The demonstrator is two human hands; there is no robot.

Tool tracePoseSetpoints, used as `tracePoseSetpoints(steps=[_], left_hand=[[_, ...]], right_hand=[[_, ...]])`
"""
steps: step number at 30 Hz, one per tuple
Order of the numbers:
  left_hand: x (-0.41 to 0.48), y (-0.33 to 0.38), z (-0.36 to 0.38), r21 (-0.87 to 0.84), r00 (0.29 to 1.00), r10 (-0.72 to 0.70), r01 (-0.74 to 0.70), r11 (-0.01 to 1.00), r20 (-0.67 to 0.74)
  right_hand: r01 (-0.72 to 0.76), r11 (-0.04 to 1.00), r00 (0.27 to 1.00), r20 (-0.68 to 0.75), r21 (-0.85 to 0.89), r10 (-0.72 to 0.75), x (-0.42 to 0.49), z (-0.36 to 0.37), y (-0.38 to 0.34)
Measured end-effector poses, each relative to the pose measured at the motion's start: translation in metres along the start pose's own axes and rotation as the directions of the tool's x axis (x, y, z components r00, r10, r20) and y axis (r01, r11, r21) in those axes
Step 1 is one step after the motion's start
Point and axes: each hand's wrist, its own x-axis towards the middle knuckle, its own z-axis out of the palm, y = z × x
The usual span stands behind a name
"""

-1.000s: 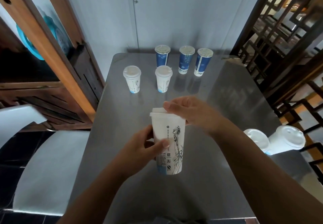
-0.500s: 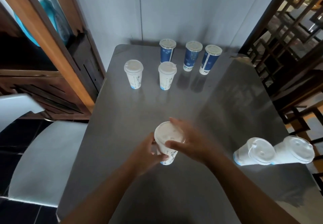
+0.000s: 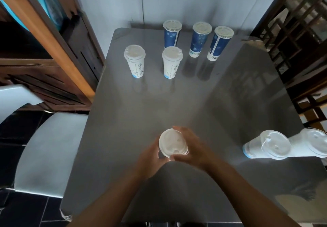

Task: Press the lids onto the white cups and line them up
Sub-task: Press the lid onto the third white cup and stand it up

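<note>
A white cup with a white lid [image 3: 172,143] stands on the grey table [image 3: 185,102] near its front edge. My left hand [image 3: 150,159] wraps the cup's left side, mostly hiding its body. My right hand [image 3: 193,148] curls over the lid's right rim, thumb at the front. Two lidded white cups stand upright side by side farther back, one on the left [image 3: 134,60] and one beside it [image 3: 172,62]. At the right edge two more white cups [image 3: 267,146] [image 3: 311,145] lie tipped, clear lids facing me.
Three blue cups [image 3: 197,38] with lids stand in a row at the table's back edge by the wall. A white chair [image 3: 47,148] sits left of the table, a wooden cabinet [image 3: 44,49] behind it. A dark lattice screen [image 3: 297,32] borders the right side.
The cup was held raised and tilted with its printed side to me; it has come down upright onto the table. My right hand shifted from the rim's back to over the lid.
</note>
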Motion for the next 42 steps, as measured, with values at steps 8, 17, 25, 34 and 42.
tracePoseSetpoints(steps=[8, 17, 25, 34, 42], left_hand=[[0.003, -0.004, 0.000, -0.032, 0.999, 0.040, -0.040, 0.999, 0.000], [0.006, -0.005, 0.006, -0.110, 1.000, 0.011, -0.009, 0.994, 0.016], [0.008, -0.013, 0.009, 0.033, 0.998, 0.017, -0.015, 0.999, -0.067], [0.015, -0.026, 0.015, 0.082, 0.997, 0.063, -0.059, 0.995, -0.047], [0.011, -0.010, 0.009, -0.018, 0.999, 0.000, 0.000, 1.000, -0.039]], right_hand=[[-0.060, 0.971, 0.995, -0.089, -0.232, 0.040, 0.025, -0.001, -0.024], [-0.062, 0.866, 0.979, -0.199, -0.496, -0.044, 0.057, 0.029, -0.039], [-0.047, 0.865, 0.971, -0.224, -0.499, -0.077, 0.059, 0.030, -0.038], [-0.046, 0.860, 0.971, -0.225, -0.508, -0.081, 0.061, 0.030, -0.037], [-0.087, 0.900, 0.975, -0.221, -0.426, -0.010, 0.064, 0.031, -0.039]])
